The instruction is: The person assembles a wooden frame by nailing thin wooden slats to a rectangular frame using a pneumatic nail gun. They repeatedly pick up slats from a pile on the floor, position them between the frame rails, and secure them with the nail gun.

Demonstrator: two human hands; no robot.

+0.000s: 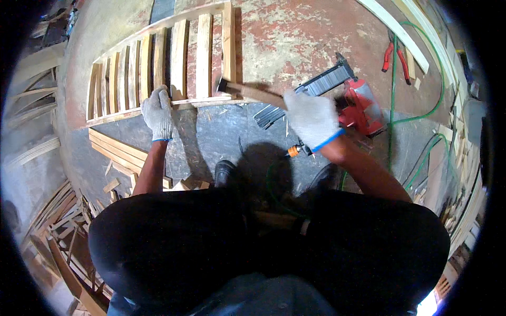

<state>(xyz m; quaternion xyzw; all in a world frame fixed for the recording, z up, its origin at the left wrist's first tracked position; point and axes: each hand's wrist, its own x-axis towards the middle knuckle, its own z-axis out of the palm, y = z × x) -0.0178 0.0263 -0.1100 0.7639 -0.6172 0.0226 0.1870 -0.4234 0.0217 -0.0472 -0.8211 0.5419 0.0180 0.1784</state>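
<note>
A slatted wooden frame [204, 58], with several slats between two long rails, lies on the floor at the far left. My left hand [157, 113], in a white knit glove, grips its near rail. In my gloved right hand [312, 117] is a hammer [255, 94] with a wooden handle. The hammer's dark head is over the near right corner of the frame; whether it touches the wood I cannot tell. Just beyond and right of that hand lies a red nail gun [369, 108] with a long grey magazine, partly hidden by the glove.
Cut wooden strips [118, 150] lie beside my left forearm. Red-handled pliers [388, 57] and a green air hose [437, 100] are at the far right. Long boards [395, 26] line the right edge; scrap wood [68, 226] is heaped at the near left. My shoes [225, 173] stand close by.
</note>
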